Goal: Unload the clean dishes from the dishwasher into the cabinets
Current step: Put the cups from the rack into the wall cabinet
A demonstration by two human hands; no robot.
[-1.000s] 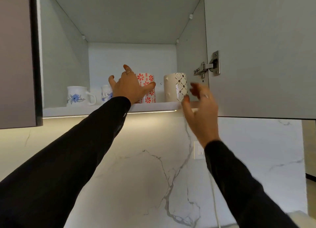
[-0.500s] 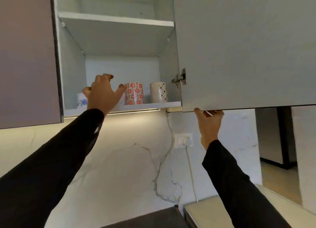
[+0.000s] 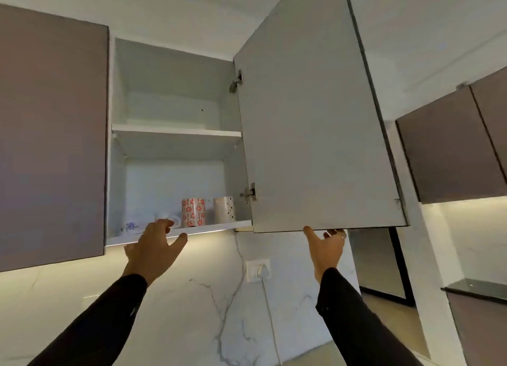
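The wall cabinet (image 3: 175, 131) stands open with its grey door (image 3: 315, 118) swung out to the right. On the lower shelf (image 3: 208, 226) stand a red-flowered mug (image 3: 193, 212), a cream patterned mug (image 3: 224, 208), a white mug (image 3: 170, 219) and a blue-flowered mug (image 3: 129, 226). My left hand (image 3: 153, 251) hangs just below and in front of the shelf edge, fingers loosely spread, holding nothing. My right hand (image 3: 326, 249) reaches up under the door, with its fingertips touching the door's bottom edge.
A closed brown cabinet door (image 3: 52, 135) flanks the opening on the left. More brown cabinets (image 3: 452, 151) hang at the right. A wall socket (image 3: 258, 267) with a white cable sits on the marble backsplash. A dark counter edge (image 3: 474, 290) shows at the lower right.
My left hand has come back out of the shelf and dropped below its edge, empty. My right hand stays under the door's bottom edge. The view has pulled back.
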